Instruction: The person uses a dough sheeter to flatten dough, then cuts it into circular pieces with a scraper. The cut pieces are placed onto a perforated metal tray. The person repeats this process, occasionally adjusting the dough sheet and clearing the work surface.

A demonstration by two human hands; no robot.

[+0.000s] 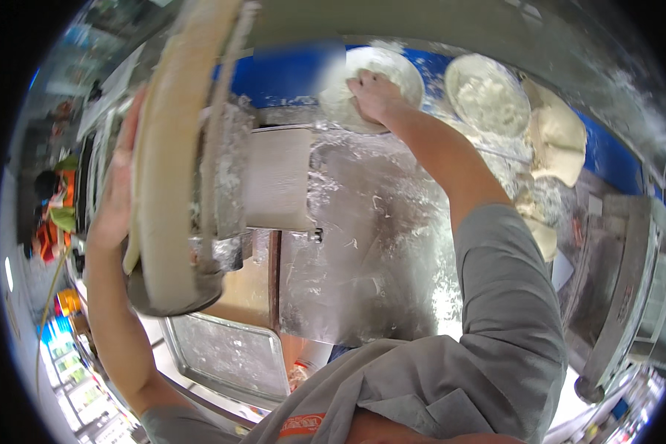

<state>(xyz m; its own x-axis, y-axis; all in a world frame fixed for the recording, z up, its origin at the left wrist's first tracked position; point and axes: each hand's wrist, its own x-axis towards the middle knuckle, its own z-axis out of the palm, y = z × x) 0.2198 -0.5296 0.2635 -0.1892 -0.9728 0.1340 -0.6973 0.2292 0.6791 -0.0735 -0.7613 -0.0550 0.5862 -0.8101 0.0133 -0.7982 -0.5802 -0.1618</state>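
Note:
My right hand (376, 95) is in a round bowl (409, 75) of white flour, its fingers bent down and the palm hidden. Whether it grips any flour cannot be told. On the left, a dough sheeting machine stands with a pale band of dough (169, 183) wrapped around its large roller, blurred. My left hand (117, 191) lies stretched out along the far side of that roller, against the dough's edge. Its fingertips are blurred and partly hidden. A flat metal feed plate (279, 177) sits at the machine's right side, over the floured metal table (366, 233).
A second bowl of flour (488, 97) and a large lump of dough (558, 133) sit at the back right. A metal baking tray (230, 352) lies low on the left. Another metal machine (610, 277) stands at right. People in orange (55, 211) are far left.

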